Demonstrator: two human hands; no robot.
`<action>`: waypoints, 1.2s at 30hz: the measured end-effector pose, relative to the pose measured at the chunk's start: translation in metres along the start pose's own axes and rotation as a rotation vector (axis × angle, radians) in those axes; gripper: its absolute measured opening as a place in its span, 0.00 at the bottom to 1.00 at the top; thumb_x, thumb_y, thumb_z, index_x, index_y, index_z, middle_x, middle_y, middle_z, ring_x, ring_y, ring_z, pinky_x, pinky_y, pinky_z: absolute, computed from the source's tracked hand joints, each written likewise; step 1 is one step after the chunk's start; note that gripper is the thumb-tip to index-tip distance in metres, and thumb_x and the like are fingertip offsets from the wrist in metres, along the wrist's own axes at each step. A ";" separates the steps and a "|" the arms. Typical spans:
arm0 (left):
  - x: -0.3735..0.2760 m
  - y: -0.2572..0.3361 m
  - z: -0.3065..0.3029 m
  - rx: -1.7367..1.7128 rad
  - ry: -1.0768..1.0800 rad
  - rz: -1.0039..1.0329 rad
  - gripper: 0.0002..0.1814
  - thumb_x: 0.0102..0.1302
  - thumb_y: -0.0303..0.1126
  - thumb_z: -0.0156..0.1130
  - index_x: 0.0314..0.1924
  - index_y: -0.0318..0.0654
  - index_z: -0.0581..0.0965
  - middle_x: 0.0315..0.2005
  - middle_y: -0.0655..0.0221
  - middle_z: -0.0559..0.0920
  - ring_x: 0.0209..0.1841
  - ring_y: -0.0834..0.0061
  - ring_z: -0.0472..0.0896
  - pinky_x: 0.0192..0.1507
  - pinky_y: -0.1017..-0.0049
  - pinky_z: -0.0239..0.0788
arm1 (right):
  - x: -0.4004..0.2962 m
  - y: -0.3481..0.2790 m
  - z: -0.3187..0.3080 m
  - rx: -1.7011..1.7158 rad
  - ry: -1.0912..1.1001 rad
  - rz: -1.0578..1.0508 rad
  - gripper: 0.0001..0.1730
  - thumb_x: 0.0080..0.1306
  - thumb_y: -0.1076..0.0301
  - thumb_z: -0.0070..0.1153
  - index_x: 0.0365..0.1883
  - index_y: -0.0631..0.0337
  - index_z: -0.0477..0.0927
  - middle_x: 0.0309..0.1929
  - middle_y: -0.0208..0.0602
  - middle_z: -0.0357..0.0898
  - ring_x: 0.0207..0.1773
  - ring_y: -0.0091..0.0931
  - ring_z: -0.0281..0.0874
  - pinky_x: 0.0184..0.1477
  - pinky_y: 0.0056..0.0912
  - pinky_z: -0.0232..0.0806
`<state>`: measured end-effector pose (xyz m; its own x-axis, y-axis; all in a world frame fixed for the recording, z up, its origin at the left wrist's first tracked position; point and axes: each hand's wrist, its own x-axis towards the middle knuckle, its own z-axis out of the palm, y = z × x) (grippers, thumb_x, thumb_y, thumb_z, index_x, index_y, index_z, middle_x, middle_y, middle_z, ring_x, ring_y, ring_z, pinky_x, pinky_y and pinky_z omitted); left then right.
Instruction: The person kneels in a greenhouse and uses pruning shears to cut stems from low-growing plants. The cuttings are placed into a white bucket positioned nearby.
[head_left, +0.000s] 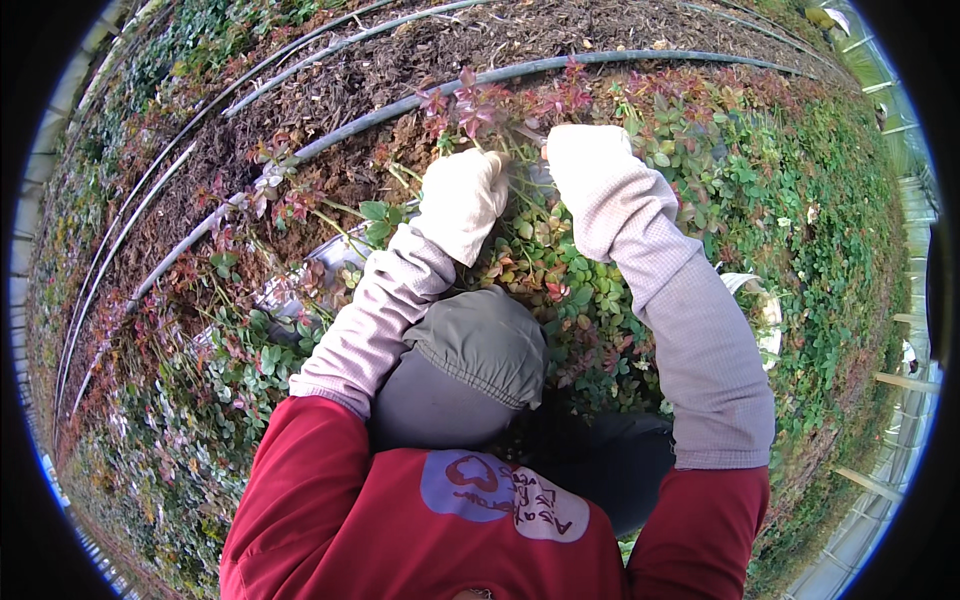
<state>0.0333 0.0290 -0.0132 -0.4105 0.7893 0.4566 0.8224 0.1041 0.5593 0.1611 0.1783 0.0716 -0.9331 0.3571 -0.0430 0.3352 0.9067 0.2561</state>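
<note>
My left hand (463, 201), in a pale cloth glove, is curled among the reddish tips of a leafy shrub, probably a rose (474, 109). Its thumb and fingers close around a thin stem there, though the grip is partly hidden. A short way to the right, my right hand (592, 161), gloved alike, is closed with its back toward me. A thin pale strip (531, 136), blurred, runs from its fingertips toward the stems between the hands. Green and reddish leaves (555, 259) fill the space below both hands.
A grey hose (375, 114) curves across the brown soil and mulch (360, 82) beyond the shrubs. Silvery sheeting (334, 255) shows under the plants at left. My bent knee wears a grey cover (480, 352). A white round object (769, 322) sits among foliage right of my arm.
</note>
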 end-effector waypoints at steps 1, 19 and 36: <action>0.000 0.000 0.000 0.003 -0.002 -0.002 0.12 0.64 0.29 0.70 0.47 0.41 0.88 0.33 0.58 0.87 0.38 0.53 0.87 0.43 0.61 0.80 | -0.002 0.000 -0.006 0.013 -0.018 0.002 0.07 0.65 0.65 0.66 0.40 0.56 0.88 0.34 0.38 0.88 0.39 0.37 0.90 0.41 0.42 0.79; 0.002 0.003 0.000 0.010 0.002 0.011 0.12 0.65 0.29 0.69 0.48 0.41 0.88 0.34 0.56 0.87 0.38 0.53 0.87 0.42 0.60 0.79 | -0.017 0.006 0.018 0.177 0.217 -0.029 0.07 0.67 0.63 0.62 0.39 0.54 0.87 0.34 0.37 0.87 0.43 0.36 0.89 0.44 0.42 0.79; 0.026 0.021 0.007 0.268 -0.041 -0.057 0.05 0.66 0.33 0.64 0.33 0.42 0.82 0.28 0.56 0.86 0.32 0.52 0.88 0.37 0.57 0.80 | -0.119 0.011 0.003 0.215 0.029 -0.185 0.10 0.74 0.66 0.54 0.38 0.63 0.83 0.41 0.47 0.83 0.48 0.43 0.85 0.52 0.45 0.77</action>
<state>0.0423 0.0560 0.0060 -0.4473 0.8007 0.3984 0.8756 0.3013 0.3775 0.2762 0.1466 0.0772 -0.9833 0.1774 -0.0416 0.1759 0.9838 0.0357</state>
